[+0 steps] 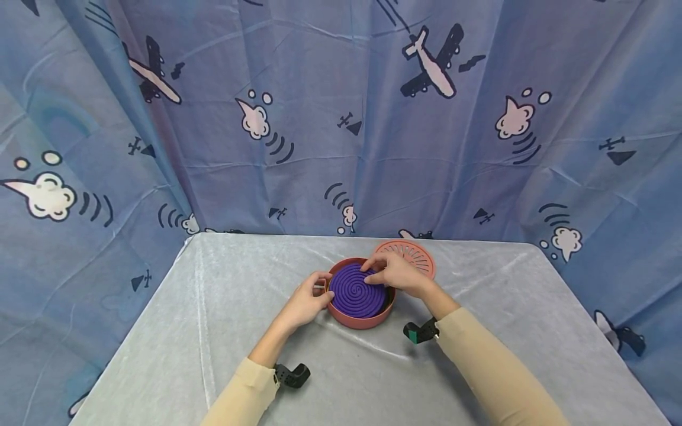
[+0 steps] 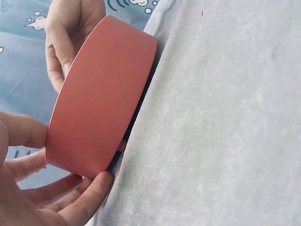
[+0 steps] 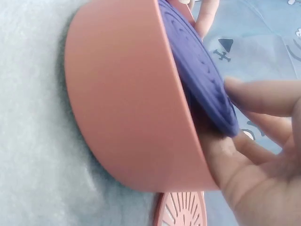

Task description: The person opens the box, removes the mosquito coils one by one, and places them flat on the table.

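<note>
A purple spiral mosquito coil lies tilted in the mouth of a round coral box, one edge raised above the rim. My right hand pinches that raised edge; in the right wrist view the thumb is on its upper face and fingers reach beneath it, inside the rim. My left hand grips the box at its left side, thumb at the rim. The left wrist view shows those fingers curled around the lower wall. The box's interior is mostly hidden.
Just behind the box lies a coral slotted lid, partly covered by the right hand. A pale cloth covers the table. A blue curtain printed with planes hangs along the far edge and both sides.
</note>
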The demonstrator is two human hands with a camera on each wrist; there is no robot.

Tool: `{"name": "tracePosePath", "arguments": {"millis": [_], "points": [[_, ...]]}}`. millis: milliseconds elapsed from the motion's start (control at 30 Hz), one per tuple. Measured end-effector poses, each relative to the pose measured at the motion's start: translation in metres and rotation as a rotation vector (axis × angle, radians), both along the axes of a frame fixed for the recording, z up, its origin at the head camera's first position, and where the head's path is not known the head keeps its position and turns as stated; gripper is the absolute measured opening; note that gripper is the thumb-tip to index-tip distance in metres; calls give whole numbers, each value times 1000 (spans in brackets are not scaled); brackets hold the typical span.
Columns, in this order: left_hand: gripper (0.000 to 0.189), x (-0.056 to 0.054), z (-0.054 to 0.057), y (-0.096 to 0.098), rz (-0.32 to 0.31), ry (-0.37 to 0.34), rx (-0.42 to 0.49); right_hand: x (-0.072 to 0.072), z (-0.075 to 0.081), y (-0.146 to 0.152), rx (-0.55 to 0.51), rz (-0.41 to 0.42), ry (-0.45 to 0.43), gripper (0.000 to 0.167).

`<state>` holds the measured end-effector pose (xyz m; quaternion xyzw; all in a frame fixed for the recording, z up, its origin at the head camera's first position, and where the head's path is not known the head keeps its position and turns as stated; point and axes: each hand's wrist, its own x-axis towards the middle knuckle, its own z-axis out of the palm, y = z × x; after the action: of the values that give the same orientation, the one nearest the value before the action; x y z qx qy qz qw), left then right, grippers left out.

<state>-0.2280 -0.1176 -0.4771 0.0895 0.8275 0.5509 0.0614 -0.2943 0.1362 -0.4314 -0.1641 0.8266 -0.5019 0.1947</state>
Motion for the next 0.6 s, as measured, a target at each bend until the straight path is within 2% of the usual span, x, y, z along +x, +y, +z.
{"name": "tracePosePath", "arguments": {"millis": [133, 200, 600], "points": [[40, 1, 0, 0, 0, 1, -5, 0, 0, 2, -49, -17, -103, 28], [40, 1, 0, 0, -2, 6, -10, 1, 0, 2, -60, -25, -123, 29], [39, 1, 0, 0, 1, 11, 8, 5, 7, 11, -98, -109, -99, 29]]}}
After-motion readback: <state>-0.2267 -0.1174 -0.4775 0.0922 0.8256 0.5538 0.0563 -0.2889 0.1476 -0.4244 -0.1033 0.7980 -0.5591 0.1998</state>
